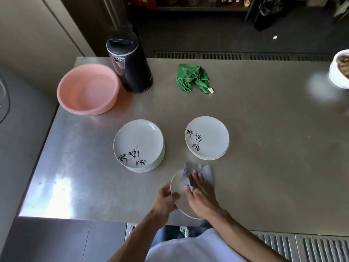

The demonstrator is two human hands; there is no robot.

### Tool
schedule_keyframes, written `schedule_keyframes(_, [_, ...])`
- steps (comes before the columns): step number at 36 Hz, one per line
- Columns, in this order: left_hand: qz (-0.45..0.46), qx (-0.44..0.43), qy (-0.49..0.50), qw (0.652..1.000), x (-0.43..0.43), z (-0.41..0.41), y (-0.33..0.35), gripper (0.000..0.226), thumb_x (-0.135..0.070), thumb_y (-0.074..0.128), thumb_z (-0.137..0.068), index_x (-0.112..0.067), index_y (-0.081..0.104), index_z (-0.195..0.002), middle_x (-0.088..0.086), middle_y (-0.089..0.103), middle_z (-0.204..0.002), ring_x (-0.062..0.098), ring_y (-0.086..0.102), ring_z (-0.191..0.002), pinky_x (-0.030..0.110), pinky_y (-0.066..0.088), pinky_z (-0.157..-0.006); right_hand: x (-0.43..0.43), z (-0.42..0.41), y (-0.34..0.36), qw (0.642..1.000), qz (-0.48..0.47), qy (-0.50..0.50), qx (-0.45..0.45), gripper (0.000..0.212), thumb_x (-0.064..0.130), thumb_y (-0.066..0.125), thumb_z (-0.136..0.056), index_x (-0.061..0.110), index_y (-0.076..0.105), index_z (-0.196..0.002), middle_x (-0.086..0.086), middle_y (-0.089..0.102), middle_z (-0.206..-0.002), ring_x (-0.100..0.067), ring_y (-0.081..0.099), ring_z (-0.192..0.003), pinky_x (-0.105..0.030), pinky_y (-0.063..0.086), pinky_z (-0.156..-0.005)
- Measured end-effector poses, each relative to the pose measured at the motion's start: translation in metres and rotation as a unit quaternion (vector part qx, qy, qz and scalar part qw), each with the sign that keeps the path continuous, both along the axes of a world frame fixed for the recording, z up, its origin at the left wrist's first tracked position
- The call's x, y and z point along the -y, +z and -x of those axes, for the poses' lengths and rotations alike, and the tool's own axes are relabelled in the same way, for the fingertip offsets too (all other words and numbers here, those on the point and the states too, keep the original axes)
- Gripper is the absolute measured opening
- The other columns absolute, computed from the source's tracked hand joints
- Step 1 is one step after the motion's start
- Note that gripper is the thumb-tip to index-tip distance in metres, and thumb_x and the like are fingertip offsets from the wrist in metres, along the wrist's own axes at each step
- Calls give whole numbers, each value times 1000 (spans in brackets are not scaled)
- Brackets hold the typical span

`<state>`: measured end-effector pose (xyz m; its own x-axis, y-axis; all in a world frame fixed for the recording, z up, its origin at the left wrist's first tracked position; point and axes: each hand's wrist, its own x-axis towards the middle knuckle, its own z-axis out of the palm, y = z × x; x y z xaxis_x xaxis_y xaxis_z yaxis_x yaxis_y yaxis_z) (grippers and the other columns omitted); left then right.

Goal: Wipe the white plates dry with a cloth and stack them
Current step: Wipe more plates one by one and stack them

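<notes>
Much of the white plate [177, 183] being wiped is hidden: a pale cloth [203, 170] and the right hand [200, 195] cover its right half, so only a plain, unmarked crescent on its left shows, and any painted lettering cannot be seen. It sits at the near edge of the steel table [264, 148], straight in front of the person; whether it lies flat on the surface or is tipped up a little cannot be told. The left hand [166, 199] grips it with fingers curled over the left rim, while the right hand presses the crumpled cloth down with fingers straight and close together. Beyond it stand two piles of matching white plates, each top plate carrying black brush characters with small purplish leaves: the left stack [138, 140] is taller, the right stack [211, 133] lower, though the plates' edges blur together too much to count. Further back lie a bunched green cloth [192, 77], a pink basin [88, 91] and, touching its rim, a black kettle [132, 69]. At the right border a white bowl [335, 77] with something brown inside is cut off by the frame, with a blurred bright glare on the table beside it. The shelves at the top are too dark to read.
</notes>
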<state>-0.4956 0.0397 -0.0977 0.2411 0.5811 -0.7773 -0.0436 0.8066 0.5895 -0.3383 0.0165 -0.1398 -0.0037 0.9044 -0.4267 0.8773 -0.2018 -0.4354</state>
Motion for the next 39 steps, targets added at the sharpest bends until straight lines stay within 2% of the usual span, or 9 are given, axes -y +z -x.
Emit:
schedule_keyframes(3, [-9,-18,-2,1000,0,-5,2,46,-5,65,-75,-8,69,-120,18,76,-106,29,72,-95,53,57,-90,9,11,6,992,-26,77,-96,58,42,26,-105,16,22,-157,4,5,-163,-18,8,-154,-22,-7,-121])
schedule_keyframes(9, [-3,-34,-16,999,5,-10,1,48,17,47,-89,-10,70,-121,23,74,-112,31,70,-97,56,56,-91,8,7,5,999,0,-34,-8,53,36,26,-109,18,20,-158,-1,3,-165,-19,6,-154,-30,-4,-122])
schedule_keyframes(13, [9,-38,29,999,7,-13,-1,33,16,50,-92,-2,70,-110,22,75,-101,30,73,-89,42,61,-74,14,15,10,994,-8,53,-99,51,36,28,-109,23,21,-158,16,2,-161,-7,3,-153,-15,-12,-116])
schedule_keyframes(19, [84,-73,160,981,12,-16,-5,31,14,43,-87,-6,57,-106,19,58,-96,31,54,-83,28,48,-47,5,-11,15,997,35,-53,40,56,40,18,-108,13,28,-156,-4,21,-165,-13,13,-153,-35,3,-124])
schedule_keyframes(23, [64,-116,127,983,9,-15,-2,20,5,51,-88,-14,50,-80,11,58,-78,25,55,-74,28,45,-57,14,-5,26,998,35,-53,-24,57,35,23,-109,5,20,-157,-16,14,-165,-21,7,-154,-32,1,-124])
schedule_keyframes(27, [44,-127,35,990,3,-11,-1,6,-10,62,-93,-7,58,-97,14,68,-90,26,66,-85,39,60,-70,24,7,29,983,49,-18,-174,54,30,29,-110,13,13,-158,3,1,-165,-1,-8,-149,-13,-6,-118])
schedule_keyframes(29, [37,-100,-2,994,4,-6,0,23,-10,68,-85,-7,63,-108,15,72,-98,26,70,-90,42,62,-78,27,10,26,979,44,7,-197,55,34,30,-109,17,13,-159,14,-1,-161,10,-11,-144,-5,-11,-111])
schedule_keyframes(35, [54,-54,8,997,6,8,1,37,11,49,-89,-7,71,-112,4,78,-87,20,72,-78,32,59,-61,18,-16,9,997,51,-26,42,56,43,18,-107,16,30,-155,-8,7,-167,-18,5,-154,-31,-5,-123])
schedule_keyframes(39, [56,-42,18,997,7,9,-2,31,7,50,-90,-8,72,-107,6,77,-87,19,72,-75,32,59,-61,21,-7,16,999,-26,11,17,56,39,25,-107,6,39,-151,-18,25,-162,-25,24,-150,-29,1,-122])
